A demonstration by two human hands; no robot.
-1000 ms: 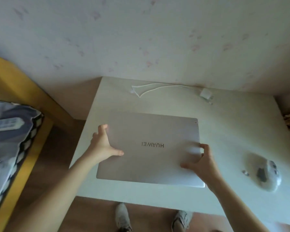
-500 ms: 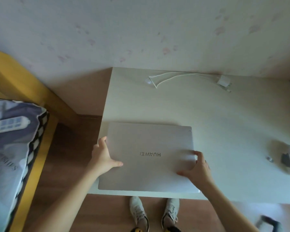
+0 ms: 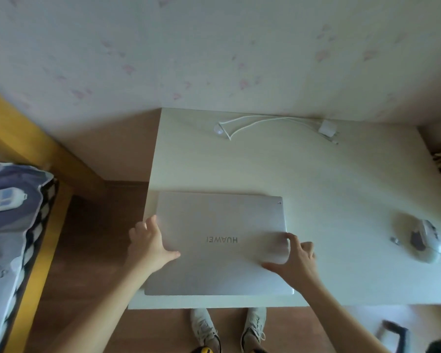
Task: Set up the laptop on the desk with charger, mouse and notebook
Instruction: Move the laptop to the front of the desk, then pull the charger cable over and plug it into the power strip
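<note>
A closed silver laptop [image 3: 219, 225] lies flat at the front left of the white desk [image 3: 316, 179], its logo facing away from me. My left hand [image 3: 148, 244] grips the laptop's left edge, thumb on the lid. My right hand [image 3: 294, 261] holds its right edge, thumb on top. A white charger block [image 3: 327, 128] with its cable [image 3: 252, 123] lies at the desk's back edge by the wall. A white and grey mouse [image 3: 425, 240] rests at the right of the desk. No notebook is in view.
A bed with a yellow wooden frame [image 3: 38, 154] and patterned bedding [image 3: 8, 220] stands to the left. The wall runs behind the desk. My shoes [image 3: 227, 329] stand on the wooden floor at the desk's front edge. A dark object [image 3: 397, 332] sits at lower right.
The laptop has slid toward the desk's front left corner with both hands on it. Charger and mouse have stayed where they were.
</note>
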